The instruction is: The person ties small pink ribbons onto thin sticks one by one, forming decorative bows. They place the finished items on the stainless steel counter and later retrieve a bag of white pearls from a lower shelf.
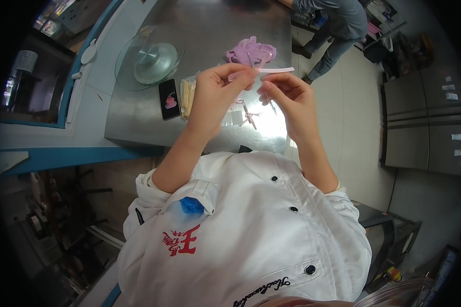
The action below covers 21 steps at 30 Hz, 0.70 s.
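Note:
Between the thumb and fingers of my left hand (pixel 224 86) is a pale pink ribbon (pixel 278 70), with one strip sticking out to the right and other loops above and below the fingertips. My right hand (pixel 290 92) pinches a slender metal tool (pixel 269 100) that crosses the ribbon; its exact kind is hard to make out. Both hands are raised over a stainless steel table (pixel 203 34), their fingertips close together. Beneath them lies a small pink ribbon bow (pixel 249 115), partly on a clear plastic packet (pixel 233 119). A crumpled purple cloth (pixel 249 50) rests just beyond the hands.
Left of my hands are a phone (pixel 169 100) showing a pink cake picture, a bag of wooden sticks (pixel 187 98) and a glass cake turntable (pixel 153 67). Another person (pixel 330 30) stands past the table's right edge. A steel refrigerator (pixel 426 122) stands far right.

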Motion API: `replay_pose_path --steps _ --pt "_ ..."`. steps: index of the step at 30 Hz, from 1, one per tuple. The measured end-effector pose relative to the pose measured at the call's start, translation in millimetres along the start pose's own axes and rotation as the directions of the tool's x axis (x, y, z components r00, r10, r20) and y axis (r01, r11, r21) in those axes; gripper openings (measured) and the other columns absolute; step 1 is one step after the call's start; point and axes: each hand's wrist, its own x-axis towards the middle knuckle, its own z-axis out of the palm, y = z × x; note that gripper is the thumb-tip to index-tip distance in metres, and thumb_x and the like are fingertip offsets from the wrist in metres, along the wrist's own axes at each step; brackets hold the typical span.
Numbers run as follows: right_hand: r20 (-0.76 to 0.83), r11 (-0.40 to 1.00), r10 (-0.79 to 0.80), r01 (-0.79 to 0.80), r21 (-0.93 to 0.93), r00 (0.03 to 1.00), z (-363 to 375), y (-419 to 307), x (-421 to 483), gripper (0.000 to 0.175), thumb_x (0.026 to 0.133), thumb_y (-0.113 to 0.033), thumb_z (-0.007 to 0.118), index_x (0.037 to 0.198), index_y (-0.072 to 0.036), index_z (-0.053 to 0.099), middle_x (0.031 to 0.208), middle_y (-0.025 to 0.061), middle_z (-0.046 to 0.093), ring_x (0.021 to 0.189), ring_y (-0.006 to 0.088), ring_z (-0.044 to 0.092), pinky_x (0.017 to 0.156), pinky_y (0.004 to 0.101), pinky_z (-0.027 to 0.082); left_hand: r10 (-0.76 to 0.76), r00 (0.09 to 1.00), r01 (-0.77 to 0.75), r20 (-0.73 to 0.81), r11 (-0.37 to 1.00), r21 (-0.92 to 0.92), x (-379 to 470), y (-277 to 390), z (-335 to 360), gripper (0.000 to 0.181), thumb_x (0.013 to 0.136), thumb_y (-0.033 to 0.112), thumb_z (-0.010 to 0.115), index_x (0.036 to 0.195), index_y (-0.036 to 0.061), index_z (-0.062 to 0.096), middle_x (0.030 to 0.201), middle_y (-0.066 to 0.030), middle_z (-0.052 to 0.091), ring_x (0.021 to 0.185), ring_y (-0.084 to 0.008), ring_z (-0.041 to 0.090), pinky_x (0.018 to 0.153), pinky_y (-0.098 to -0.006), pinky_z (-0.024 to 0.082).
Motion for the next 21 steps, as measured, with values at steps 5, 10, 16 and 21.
replay_pose_path --steps 5,10,16,21 --pt "-0.044 0.999 -0.025 0.023 -0.046 0.999 -5 17 9 0.010 0.081 -0.005 0.061 0.089 0.002 0.060 0.077 0.0067 0.063 0.068 0.0106 0.058 0.059 0.0224 0.046 -0.149 0.989 0.149 0.012 0.976 -0.161 6 -6 -5 0.020 0.085 0.014 0.059 0.097 -0.0011 0.063 0.079 -0.0052 0.062 0.073 -0.0097 0.056 0.069 -0.0209 0.046" --pt "-0.093 0.997 -0.012 0.019 0.074 0.996 -3 28 12 0.012 0.082 -0.005 0.061 0.090 0.003 0.060 0.077 0.0079 0.063 0.067 0.0116 0.058 0.061 0.0229 0.046 -0.111 0.993 0.105 -0.028 0.982 -0.158 3 -15 -6 0.025 0.086 0.013 0.056 0.105 -0.0036 0.058 0.083 -0.0090 0.063 0.074 -0.0124 0.059 0.073 -0.0239 0.048" --pt "-0.149 0.982 0.002 0.026 0.185 0.989 1 33 12 0.013 0.083 -0.005 0.059 0.092 0.004 0.058 0.079 0.0106 0.062 0.067 0.0130 0.058 0.062 0.0242 0.047 -0.102 0.992 0.092 -0.076 0.988 -0.125 2 -21 -5 0.037 0.083 0.006 0.059 0.116 -0.0040 0.047 0.081 -0.0094 0.064 0.073 -0.0114 0.060 0.072 -0.0228 0.048" --pt "-0.134 0.961 0.019 0.019 0.275 0.991 3 36 13 0.014 0.083 -0.005 0.059 0.093 0.005 0.057 0.079 0.0113 0.062 0.067 0.0134 0.058 0.063 0.0237 0.048 -0.082 0.993 0.076 -0.089 0.995 -0.062 3 -24 -7 0.034 0.082 0.007 0.060 0.113 -0.0029 0.050 0.080 -0.0069 0.064 0.073 -0.0099 0.059 0.070 -0.0208 0.046"
